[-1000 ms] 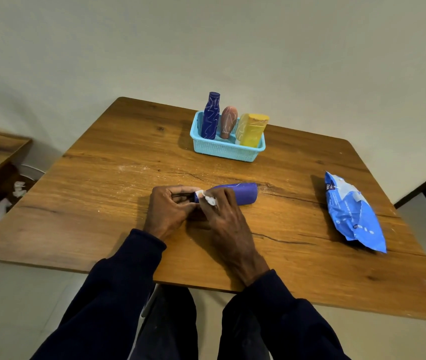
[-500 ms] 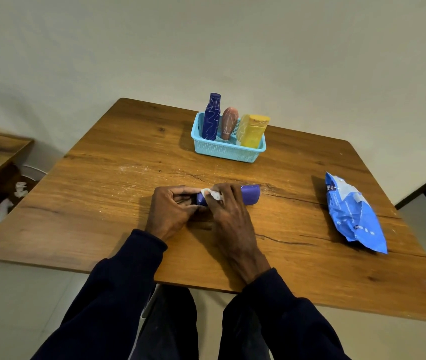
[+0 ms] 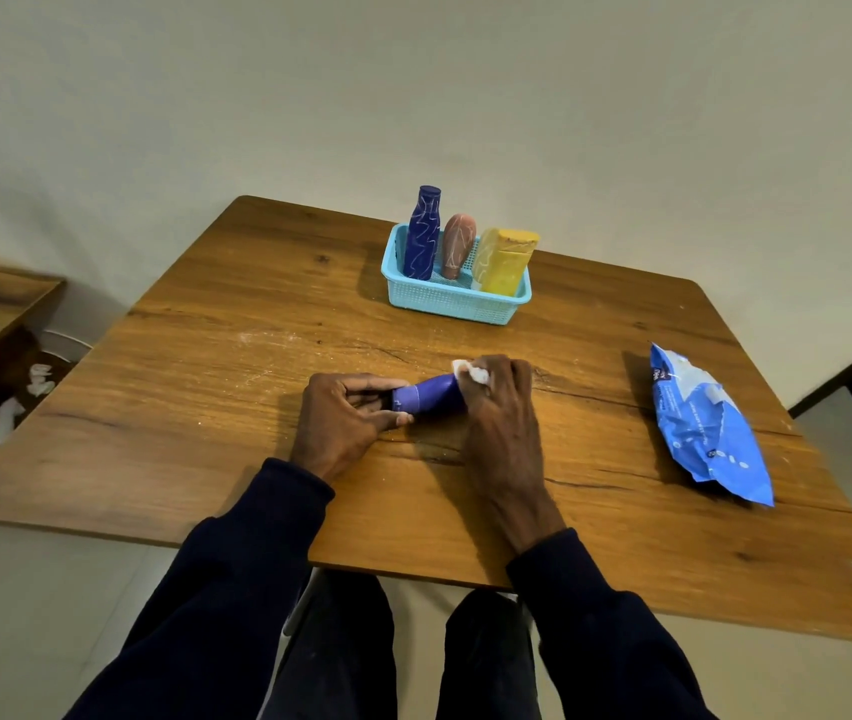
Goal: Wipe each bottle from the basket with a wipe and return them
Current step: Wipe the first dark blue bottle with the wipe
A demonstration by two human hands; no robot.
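- Purple bottle (image 3: 429, 397) lies on its side on the table (image 3: 216, 356), near the front edge.
- Left hand (image 3: 345, 423) grips its left end.
- Right hand (image 3: 499, 402) presses a white wipe (image 3: 471, 371) around its right end.

Purple bottle (image 3: 429, 398), white wipe (image 3: 471, 371), turquoise basket (image 3: 452, 299), blue packet (image 3: 707, 426).

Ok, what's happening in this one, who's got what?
A person is wiping a purple bottle lying on its side on the wooden table. The left hand grips one end; the right hand presses a white wipe over the other. Three more bottles stand in the blue basket, and the pack of wipes lies off to the right.
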